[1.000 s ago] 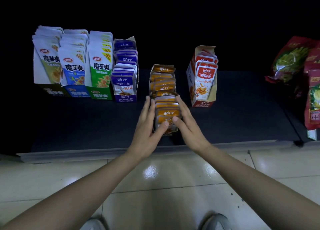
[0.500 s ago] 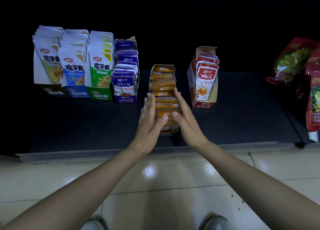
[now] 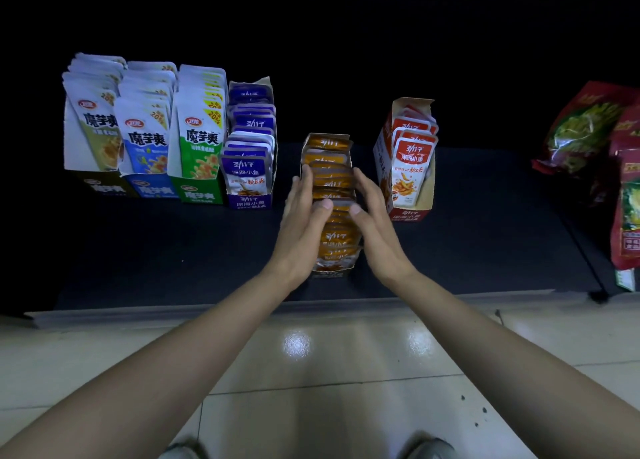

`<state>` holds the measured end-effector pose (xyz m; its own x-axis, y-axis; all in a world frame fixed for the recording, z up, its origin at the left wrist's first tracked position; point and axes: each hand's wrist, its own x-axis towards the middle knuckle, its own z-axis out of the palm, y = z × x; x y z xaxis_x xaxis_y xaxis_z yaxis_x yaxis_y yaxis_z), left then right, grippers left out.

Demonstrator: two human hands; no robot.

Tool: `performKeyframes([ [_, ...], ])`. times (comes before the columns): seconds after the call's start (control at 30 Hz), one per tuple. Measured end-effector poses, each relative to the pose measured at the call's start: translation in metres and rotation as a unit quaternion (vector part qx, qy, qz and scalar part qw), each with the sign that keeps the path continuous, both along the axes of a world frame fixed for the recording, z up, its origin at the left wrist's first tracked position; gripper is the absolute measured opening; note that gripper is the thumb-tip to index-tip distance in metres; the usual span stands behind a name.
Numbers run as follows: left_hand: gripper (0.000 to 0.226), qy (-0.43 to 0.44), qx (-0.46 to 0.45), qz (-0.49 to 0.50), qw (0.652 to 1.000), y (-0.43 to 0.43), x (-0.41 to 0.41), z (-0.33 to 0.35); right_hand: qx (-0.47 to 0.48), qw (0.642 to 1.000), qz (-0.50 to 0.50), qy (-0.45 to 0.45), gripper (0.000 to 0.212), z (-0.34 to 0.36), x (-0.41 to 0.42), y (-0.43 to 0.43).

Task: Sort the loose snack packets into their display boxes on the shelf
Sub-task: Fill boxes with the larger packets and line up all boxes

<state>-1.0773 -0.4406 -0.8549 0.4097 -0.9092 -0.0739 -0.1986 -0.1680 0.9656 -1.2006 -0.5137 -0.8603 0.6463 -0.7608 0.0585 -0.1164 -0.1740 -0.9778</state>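
Dark low shelf [image 3: 485, 251] above a pale tiled floor [image 3: 311, 372]: at centre frame, a person's left hand [image 3: 301, 223] and right hand [image 3: 377, 223] flank a row of orange foil snack packets [image 3: 337, 237] in its cardboard display box [image 3: 334, 272]. The fingers are straight and together, flat against each side, thumbs over the top. Even pressure from both palms would likely square the row without tipping packets toward the purple box [image 3: 249, 199] or red box [image 3: 408, 213].
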Motion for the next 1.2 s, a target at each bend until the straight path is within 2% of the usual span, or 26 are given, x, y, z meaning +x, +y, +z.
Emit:
performKeyframes([
  [0.1,0.088,-0.008,0.007,0.006,1.0,-0.003,0.006,-0.002,-0.012,1.0,0.009,0.009,0.059,0.003,0.003,-0.001],
  [0.27,0.083,-0.013,-0.001,0.004,1.0,0.0,0.009,-0.002,0.013,1.0,-0.002,0.015,0.066,0.009,0.005,-0.012],
  [0.4,0.087,0.002,0.0,0.021,1.0,-0.004,0.012,-0.001,0.022,0.999,0.031,0.009,0.067,0.013,0.013,-0.014],
  [0.53,0.088,0.048,0.0,0.01,0.999,-0.01,0.013,-0.001,0.0,0.998,0.037,0.043,0.067,0.013,0.019,-0.018],
  [0.7,0.087,0.03,-0.018,0.009,0.999,-0.013,0.016,-0.004,0.006,0.999,0.018,0.034,0.075,0.009,0.013,-0.025],
  [0.8,0.087,0.057,-0.026,0.01,0.998,-0.017,0.015,-0.005,0.02,0.999,0.031,0.029,0.074,0.01,0.019,-0.027],
  [0.93,0.086,0.083,-0.038,0.009,0.996,-0.021,0.018,-0.007,-0.019,0.999,0.008,0.032,0.066,0.012,0.026,-0.032],
  [1.13,0.084,0.055,-0.044,0.031,0.997,-0.021,0.017,-0.002,-0.098,0.991,0.009,0.095,0.071,0.009,0.03,-0.046],
  [1.2,0.084,0.04,-0.05,0.025,0.998,-0.02,0.018,-0.001,-0.15,0.984,-0.012,0.095,0.065,0.012,0.032,-0.05],
])
